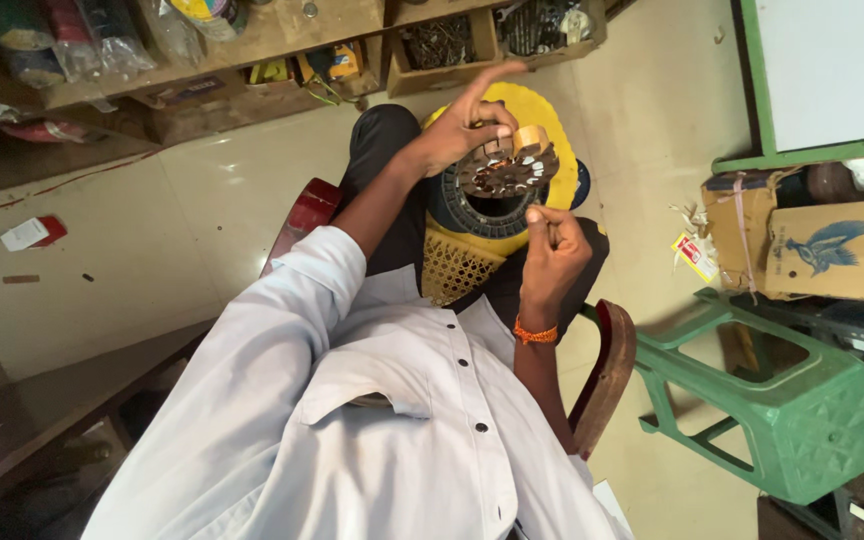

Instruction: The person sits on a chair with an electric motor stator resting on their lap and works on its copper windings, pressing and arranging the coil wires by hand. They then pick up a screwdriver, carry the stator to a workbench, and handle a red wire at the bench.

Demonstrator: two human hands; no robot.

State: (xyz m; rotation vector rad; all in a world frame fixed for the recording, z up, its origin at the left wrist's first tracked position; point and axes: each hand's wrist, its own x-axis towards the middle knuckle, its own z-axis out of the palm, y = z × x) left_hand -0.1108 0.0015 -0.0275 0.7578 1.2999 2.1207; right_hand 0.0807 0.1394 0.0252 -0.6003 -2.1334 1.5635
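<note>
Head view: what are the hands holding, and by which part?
The left hand grips the round slotted metal core at its upper rim. The right hand pinches something thin just below the core; what it is cannot be told.

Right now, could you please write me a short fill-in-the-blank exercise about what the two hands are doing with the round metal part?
1. The left hand holds a round, slotted ____ disc above the lap.
2. The right hand wears an ____ band at the wrist.
3. Under the disc lies a ____ plastic basket with a lattice wall.
4. To the right stands a ____ plastic stool.

Missing words: metal; orange; yellow; green
</note>
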